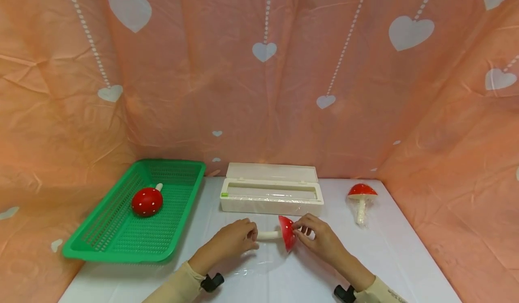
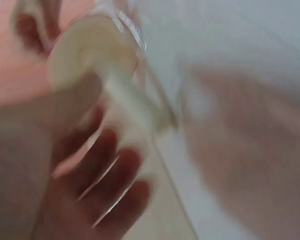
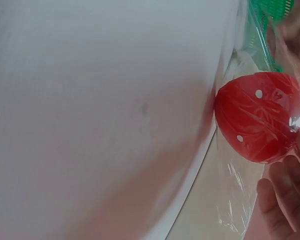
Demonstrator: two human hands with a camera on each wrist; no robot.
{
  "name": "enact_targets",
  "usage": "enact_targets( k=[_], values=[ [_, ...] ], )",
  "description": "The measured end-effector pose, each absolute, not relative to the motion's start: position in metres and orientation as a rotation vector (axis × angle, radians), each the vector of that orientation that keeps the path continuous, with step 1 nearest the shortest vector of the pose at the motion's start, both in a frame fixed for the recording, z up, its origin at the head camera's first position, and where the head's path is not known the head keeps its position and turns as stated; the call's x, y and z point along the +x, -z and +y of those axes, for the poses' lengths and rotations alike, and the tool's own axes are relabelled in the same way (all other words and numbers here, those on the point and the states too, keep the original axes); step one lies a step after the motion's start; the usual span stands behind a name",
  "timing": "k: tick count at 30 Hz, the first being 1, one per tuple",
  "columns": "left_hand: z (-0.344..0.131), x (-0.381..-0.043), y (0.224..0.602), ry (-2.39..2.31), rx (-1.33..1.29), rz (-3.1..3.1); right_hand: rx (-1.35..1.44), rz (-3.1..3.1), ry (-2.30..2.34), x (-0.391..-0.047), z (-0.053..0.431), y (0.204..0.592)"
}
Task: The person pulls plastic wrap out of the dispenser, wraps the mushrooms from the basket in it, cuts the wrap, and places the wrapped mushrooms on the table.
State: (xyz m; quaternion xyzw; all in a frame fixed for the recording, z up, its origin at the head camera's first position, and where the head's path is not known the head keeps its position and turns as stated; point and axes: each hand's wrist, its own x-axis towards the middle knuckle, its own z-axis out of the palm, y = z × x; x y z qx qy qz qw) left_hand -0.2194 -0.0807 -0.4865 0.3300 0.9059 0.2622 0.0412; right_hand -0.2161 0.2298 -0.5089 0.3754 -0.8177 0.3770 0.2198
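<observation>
A toy mushroom with a white-dotted red cap lies sideways above the white table, its pale stem pointing left. Clear plastic film surrounds the cap in the right wrist view. My right hand pinches the film at the top of the cap. At the stem's free end is my left hand, its fingers bent; blur in the left wrist view hides whether it grips stem or film. That view shows the pale underside of the cap.
A green basket at the left holds another red mushroom. Behind the hands stands a white box with its lid raised. A third mushroom, in clear wrap, lies at the right. Orange cloth with hearts surrounds the table.
</observation>
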Motion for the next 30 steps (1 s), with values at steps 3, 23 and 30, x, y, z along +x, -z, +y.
enact_targets(
  k=[3, 23, 30],
  values=[
    [-0.108, -0.211, 0.482, -0.763, 0.995, 2.594, 1.043, -2.272, -1.006, -0.217, 0.232, 0.51],
    [-0.146, -0.214, 0.481, -0.9, 0.968, 2.588, 0.946, -2.415, -0.911, -0.216, 0.235, 0.511],
    [-0.136, -0.229, 0.477, -1.14, 0.718, 2.708, 0.928, -2.441, -0.916, -0.218, 0.236, 0.512]
  ],
)
